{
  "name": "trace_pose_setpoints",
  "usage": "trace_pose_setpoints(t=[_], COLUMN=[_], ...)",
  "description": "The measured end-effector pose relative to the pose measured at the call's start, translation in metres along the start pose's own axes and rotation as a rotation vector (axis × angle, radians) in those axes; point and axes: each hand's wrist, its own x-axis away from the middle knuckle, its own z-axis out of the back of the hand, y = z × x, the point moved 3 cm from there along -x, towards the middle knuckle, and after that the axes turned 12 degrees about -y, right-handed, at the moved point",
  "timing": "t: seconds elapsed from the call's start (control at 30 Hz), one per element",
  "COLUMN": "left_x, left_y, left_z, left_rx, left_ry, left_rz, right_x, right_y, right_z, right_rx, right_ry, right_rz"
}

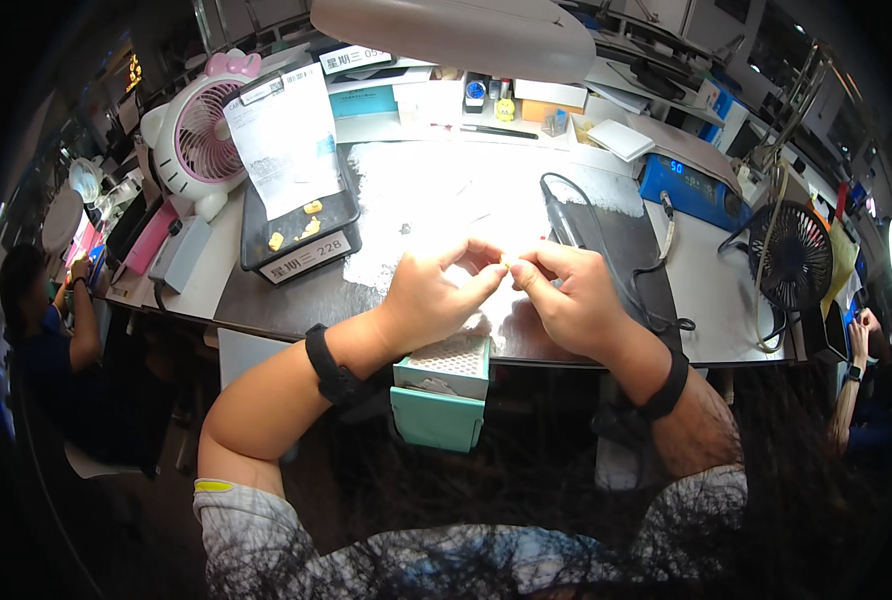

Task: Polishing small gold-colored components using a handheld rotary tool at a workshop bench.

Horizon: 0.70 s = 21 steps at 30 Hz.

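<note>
My left hand (pixel 434 296) and my right hand (pixel 569 299) meet over the dark work mat (pixel 316 300), fingertips pinched together around a tiny yellowish piece (pixel 506 266). Both wrists wear black bands. The piece is mostly hidden by my fingers, so its shape is unclear. Beneath my hands lies a white dusty patch (pixel 436 195) under bright lamp light. A black handheld tool (pixel 558 212) with a cable lies just beyond my right hand.
A black tray (pixel 338 222) with a paper sheet and yellow pieces sits at left. A pink fan (pixel 201 135), a black fan (pixel 791 258), a blue box (pixel 691 188) and a teal drawer (pixel 444 385) surround the desk. Other people sit at far left and right.
</note>
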Motion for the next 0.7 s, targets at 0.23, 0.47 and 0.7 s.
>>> trace_pose_setpoints(t=[0.23,0.47,0.7], left_x=[0.000,-0.001,0.000], left_y=[0.001,-0.002,0.000], left_z=[0.000,-0.001,-0.001], left_rx=[0.071,0.053,0.026], left_ry=[-0.028,-0.028,-0.022], left_rz=[0.000,-0.021,-0.083], right_x=[0.003,0.001,0.000], right_y=[0.006,0.013,0.016], right_z=[0.000,-0.002,-0.003], right_rx=[-0.198,-0.532,-0.529], right_ry=[-0.151,-0.132,-0.156], right_rz=[-0.272,-0.282,-0.269])
